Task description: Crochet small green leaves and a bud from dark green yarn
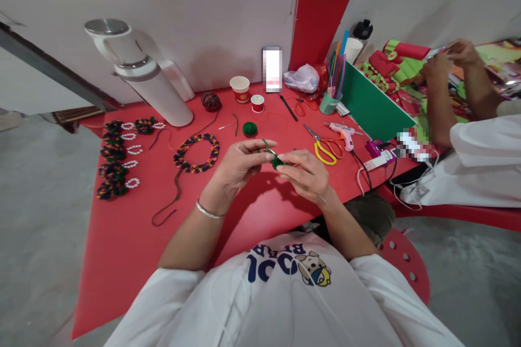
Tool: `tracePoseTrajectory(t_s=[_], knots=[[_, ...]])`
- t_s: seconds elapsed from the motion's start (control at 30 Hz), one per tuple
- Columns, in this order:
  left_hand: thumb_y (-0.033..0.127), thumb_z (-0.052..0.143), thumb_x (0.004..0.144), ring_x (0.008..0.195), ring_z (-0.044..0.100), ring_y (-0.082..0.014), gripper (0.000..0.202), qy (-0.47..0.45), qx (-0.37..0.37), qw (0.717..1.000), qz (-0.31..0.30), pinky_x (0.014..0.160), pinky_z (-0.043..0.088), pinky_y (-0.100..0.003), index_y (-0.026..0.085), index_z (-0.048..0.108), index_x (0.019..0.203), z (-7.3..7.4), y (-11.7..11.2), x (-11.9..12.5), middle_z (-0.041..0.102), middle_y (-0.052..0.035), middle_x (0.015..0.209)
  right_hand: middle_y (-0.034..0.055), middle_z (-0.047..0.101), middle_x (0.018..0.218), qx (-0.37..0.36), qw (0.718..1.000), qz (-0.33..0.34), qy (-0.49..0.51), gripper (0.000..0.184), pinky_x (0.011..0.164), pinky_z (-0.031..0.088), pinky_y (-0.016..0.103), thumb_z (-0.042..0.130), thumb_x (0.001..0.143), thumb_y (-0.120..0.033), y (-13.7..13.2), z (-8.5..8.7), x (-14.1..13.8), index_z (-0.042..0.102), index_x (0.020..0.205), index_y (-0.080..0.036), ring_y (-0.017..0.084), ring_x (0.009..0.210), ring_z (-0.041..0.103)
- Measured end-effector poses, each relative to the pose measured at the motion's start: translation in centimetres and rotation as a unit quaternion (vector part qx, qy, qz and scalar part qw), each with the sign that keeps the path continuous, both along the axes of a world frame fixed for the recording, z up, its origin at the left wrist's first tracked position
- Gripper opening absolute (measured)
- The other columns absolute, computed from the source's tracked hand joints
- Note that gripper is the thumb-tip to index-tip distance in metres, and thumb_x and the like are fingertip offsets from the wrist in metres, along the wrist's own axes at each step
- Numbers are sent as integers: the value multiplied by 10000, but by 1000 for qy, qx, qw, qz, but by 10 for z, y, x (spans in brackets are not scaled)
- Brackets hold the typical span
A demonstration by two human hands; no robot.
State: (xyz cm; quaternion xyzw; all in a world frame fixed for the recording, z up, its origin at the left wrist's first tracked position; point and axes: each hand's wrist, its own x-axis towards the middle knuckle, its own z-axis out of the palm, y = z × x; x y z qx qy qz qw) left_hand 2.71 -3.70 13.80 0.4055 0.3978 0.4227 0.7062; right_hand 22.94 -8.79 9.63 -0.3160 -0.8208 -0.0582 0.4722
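A small green crochet piece (277, 162) sits between my fingertips, above the front part of the red table. My left hand (244, 161) is closed, pinching the piece at its left side, with a strand of green yarn (266, 144) running over its index finger. My right hand (306, 173) is closed around a thin crochet hook (323, 200), whose rear end sticks out near the wrist. The hook's tip is by the piece, partly hidden by fingers. Beyond my hands lies a green yarn ball (249, 129).
Left on the table (134, 260) are a multicolored crocheted ring (197, 153), several beaded crochet pieces (112, 152) and a white tumbler (157, 89). Scissors (324, 152), a pink glue gun (345, 134) and a power adapter (381, 156) lie right. Another person's hands (450, 59) work beyond the green board (378, 103).
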Motion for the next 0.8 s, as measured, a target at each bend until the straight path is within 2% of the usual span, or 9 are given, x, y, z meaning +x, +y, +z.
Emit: tracePoseTrajectory(t_s=[0.13, 0.27, 0.37, 0.5, 0.67, 0.8], knots=[[211, 946, 523, 431, 429, -32, 351, 37, 50, 998, 25, 418, 292, -189, 147, 860, 858, 0, -1, 1, 646, 13, 572, 115, 789, 1185, 8, 1000, 0, -25, 202, 893, 663, 403, 658, 997, -191, -2, 5, 0, 732, 1171, -261, 217, 1115, 744], [221, 940, 539, 455, 446, -42, 311, 66, 88, 993, 35, 434, 309, -195, 142, 858, 828, 0, -1, 0, 648, 5, 583, 167, 784, 1190, -5, 999, 34, -29, 245, 913, 654, 420, 669, 974, -136, -4, 12, 4, 707, 1206, -203, 235, 1117, 744], [226, 943, 546, 464, 463, -48, 313, 71, 101, 992, 26, 438, 333, -196, 144, 860, 837, -2, 1, -2, 640, 7, 583, 166, 778, 1233, -60, 995, 71, -23, 232, 924, 649, 410, 677, 973, -144, -6, 19, 10, 714, 1194, -205, 232, 1136, 755], [232, 955, 557, 478, 500, -56, 324, 56, 94, 994, -1, 438, 373, -192, 155, 864, 859, -4, 3, -5, 651, 7, 603, 116, 787, 1274, -151, 983, 101, 29, 177, 984, 638, 402, 640, 1011, -193, -9, 27, 19, 743, 1145, -246, 208, 1177, 765], [214, 968, 509, 461, 520, -57, 319, 34, 48, 998, -18, 420, 399, -186, 153, 859, 803, -2, 3, -5, 707, -18, 635, 94, 807, 1258, -240, 951, 156, 115, 179, 998, 650, 381, 635, 1022, -233, -11, 32, 24, 780, 1127, -244, 205, 1163, 784], [209, 964, 504, 426, 518, -58, 319, 22, 29, 999, -30, 418, 418, -185, 151, 864, 801, 0, 2, -4, 691, -18, 581, 57, 817, 1259, -294, 921, 185, 175, 200, 978, 674, 389, 622, 1032, -259, -12, 33, 25, 795, 1131, -282, 203, 1116, 808]])
